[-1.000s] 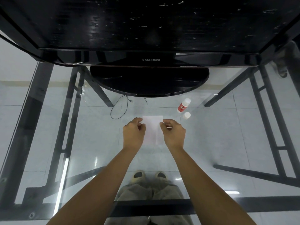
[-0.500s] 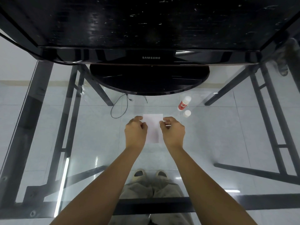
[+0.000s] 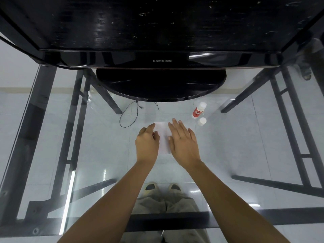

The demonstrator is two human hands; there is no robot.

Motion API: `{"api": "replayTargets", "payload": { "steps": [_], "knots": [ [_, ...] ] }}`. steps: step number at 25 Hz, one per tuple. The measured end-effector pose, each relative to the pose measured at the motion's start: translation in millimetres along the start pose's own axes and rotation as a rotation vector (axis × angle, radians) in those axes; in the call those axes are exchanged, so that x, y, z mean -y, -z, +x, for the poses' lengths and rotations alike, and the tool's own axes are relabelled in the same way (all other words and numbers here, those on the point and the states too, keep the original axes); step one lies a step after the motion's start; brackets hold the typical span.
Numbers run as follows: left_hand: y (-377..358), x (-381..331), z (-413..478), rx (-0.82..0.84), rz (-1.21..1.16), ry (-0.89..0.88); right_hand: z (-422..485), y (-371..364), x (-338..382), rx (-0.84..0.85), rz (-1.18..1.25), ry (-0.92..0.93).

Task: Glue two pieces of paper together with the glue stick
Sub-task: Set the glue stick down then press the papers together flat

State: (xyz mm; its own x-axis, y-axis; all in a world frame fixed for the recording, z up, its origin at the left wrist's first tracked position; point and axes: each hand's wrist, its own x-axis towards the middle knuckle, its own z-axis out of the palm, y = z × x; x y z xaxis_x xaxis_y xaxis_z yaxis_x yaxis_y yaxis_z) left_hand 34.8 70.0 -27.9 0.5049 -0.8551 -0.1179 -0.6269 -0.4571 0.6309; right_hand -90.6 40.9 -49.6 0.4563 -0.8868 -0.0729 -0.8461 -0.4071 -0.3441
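Observation:
White paper (image 3: 163, 135) lies flat on the glass table in the middle of the view. My left hand (image 3: 147, 144) rests on its left edge with the fingers curled and the thumb on the sheet. Flat on the right half of the paper lies my right hand (image 3: 183, 143), palm down and fingers spread. I cannot tell whether one sheet or two lie there. The red and white glue stick (image 3: 198, 110) lies on the glass beyond my right hand, and its white cap (image 3: 201, 121) stands beside it.
A black Samsung monitor (image 3: 162, 60) on a round black base (image 3: 160, 85) stands just behind the paper. The glass table (image 3: 245, 146) has a black metal frame below. A black cable (image 3: 128, 116) lies on the floor under the glass.
Both hands held the paper's top corners in a pinch. Now the right hand has opened flat on the sheet and the left has loosened onto its left edge.

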Motion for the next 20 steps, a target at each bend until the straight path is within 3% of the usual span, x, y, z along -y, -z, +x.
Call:
{"api": "replayTargets", "payload": {
  "steps": [4,10,14,20],
  "knots": [
    [-2,0,0,0.022,0.065,-0.03,-3,-6,-10,0.171,-0.132,0.088],
    [-1,2,1,0.071,0.131,-0.077,-3,-10,-12,0.177,-0.141,0.083],
    [0,7,-5,0.125,0.301,-0.19,-4,-10,-11,0.189,-0.14,0.077],
    [6,32,-23,0.039,0.522,-0.361,-4,-10,-9,0.176,-0.146,0.064]
  ]
}}
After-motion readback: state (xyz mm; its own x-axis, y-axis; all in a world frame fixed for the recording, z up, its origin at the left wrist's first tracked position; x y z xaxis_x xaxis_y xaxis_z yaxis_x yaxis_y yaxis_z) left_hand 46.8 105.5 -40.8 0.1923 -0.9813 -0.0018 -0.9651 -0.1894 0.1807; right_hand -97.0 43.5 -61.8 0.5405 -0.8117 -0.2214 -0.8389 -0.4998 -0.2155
